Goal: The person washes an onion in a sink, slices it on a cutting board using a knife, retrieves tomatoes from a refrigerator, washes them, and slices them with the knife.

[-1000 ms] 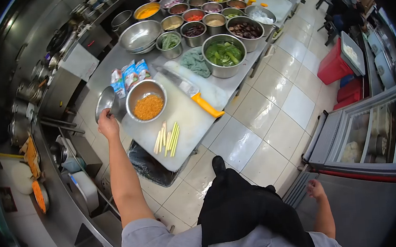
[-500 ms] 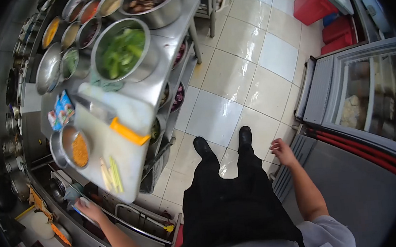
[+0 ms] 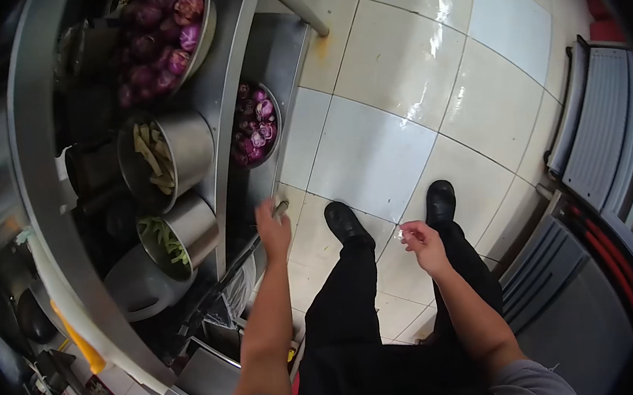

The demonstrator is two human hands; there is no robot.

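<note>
My left hand [image 3: 273, 229] is slightly blurred, its fingers stretched out and apart, with nothing seen in them. It hovers beside the lower shelf, close to a metal rod end [image 3: 281, 209]. My right hand [image 3: 424, 247] hangs over the floor in front of my legs, its fingers loosely curled and apart; a pale glint shows at the fingertips, which I cannot make out. On the shelves to the left are a metal pot of pale cut strips [image 3: 151, 158], a pot of green pieces [image 3: 164, 241], a large bowl of purple onions [image 3: 160, 45] and a smaller bowl of purple onions [image 3: 255, 124].
A metal table edge [image 3: 24, 148] curves down the left, with a white board [image 3: 93, 307] and a yellow-orange item [image 3: 84, 334] on top. A translucent lid or bowl [image 3: 140, 284] lies low on the shelf. Grey cabinets [image 3: 589, 125] stand at right. My shoes [image 3: 440, 202] are on tiles.
The view has moved closer to the table and tipped toward its lower shelves. My left hand has left the counter side for the shelf front; my right hand has come inward before my legs.
</note>
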